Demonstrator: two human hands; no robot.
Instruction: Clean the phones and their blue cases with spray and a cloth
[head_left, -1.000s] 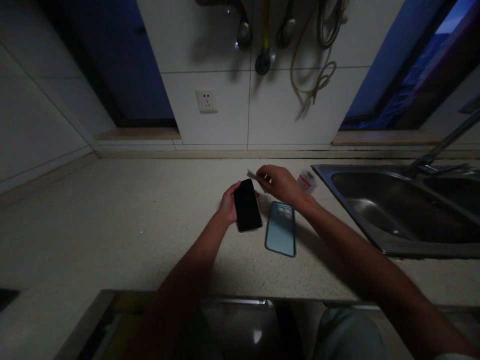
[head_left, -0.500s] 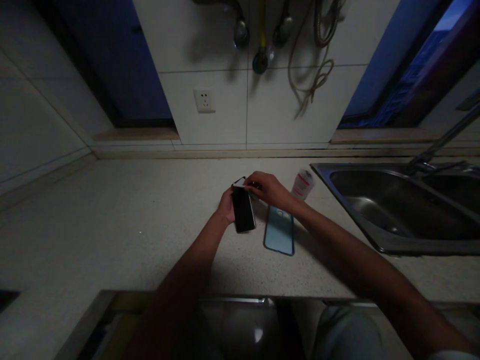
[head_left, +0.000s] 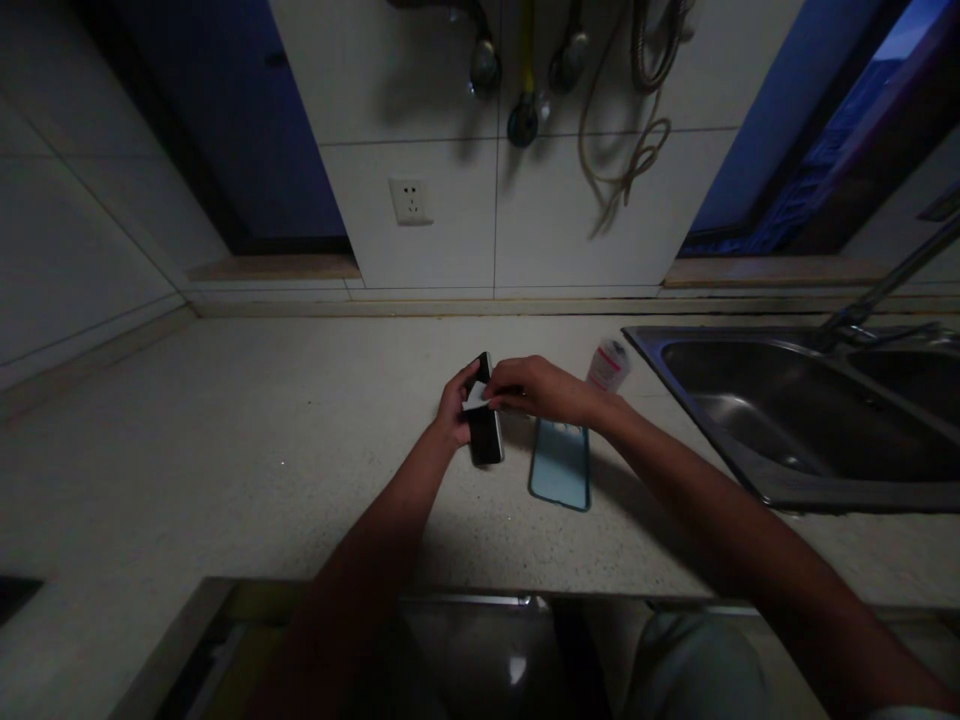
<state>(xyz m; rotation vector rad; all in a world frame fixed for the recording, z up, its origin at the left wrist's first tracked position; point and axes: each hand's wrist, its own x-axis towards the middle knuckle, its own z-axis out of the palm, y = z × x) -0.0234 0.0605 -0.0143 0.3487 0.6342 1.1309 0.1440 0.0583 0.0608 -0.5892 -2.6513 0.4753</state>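
Observation:
My left hand [head_left: 454,408] is wrapped round a dark-screened smartphone [head_left: 487,438], held just above the counter with its screen facing up. My right hand [head_left: 531,387] pinches a small white wipe or paper [head_left: 475,397], which lies across the middle of the screen. The white piece hides part of the phone; its exact kind is hard to make out in the dim light. Beneath my right wrist, a light blue phone case [head_left: 561,467] rests on the counter, its top end partly covered. Behind my right forearm stands a clear plastic cup or packet with red marks [head_left: 608,365].
A steel double sink [head_left: 757,415] with a tap [head_left: 851,318] is set into the pale countertop [head_left: 225,440] at the right. On the tiled wall are a socket [head_left: 410,202], pipe ends and a hanging cord [head_left: 637,160]. The counter's front edge runs close to me.
My right hand has drawn the white piece from the phone's top end down to the middle of the screen. The phone's top end now shows above it.

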